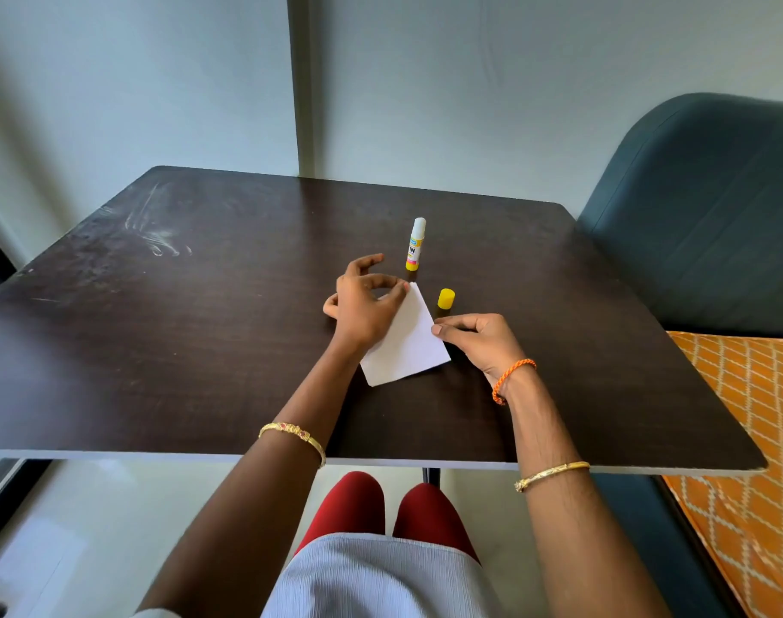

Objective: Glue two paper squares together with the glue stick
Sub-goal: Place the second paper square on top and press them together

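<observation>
Dark table (pixel 202 350), white paper (pixel 409 345) partly hidden under left hand (pixel 362 305), each grip pinching its edge.

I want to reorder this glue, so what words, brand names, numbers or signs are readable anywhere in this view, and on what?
"IN": large dark letters on the label of the upright white-and-yellow glue stick, likely part of a longer word.
Small blue patch above it on that label: too small and blurred to read.
Fine print lower on the label: unreadable.
White paper square, yellow plastic cap, dark wooden table: no text visible.
</observation>
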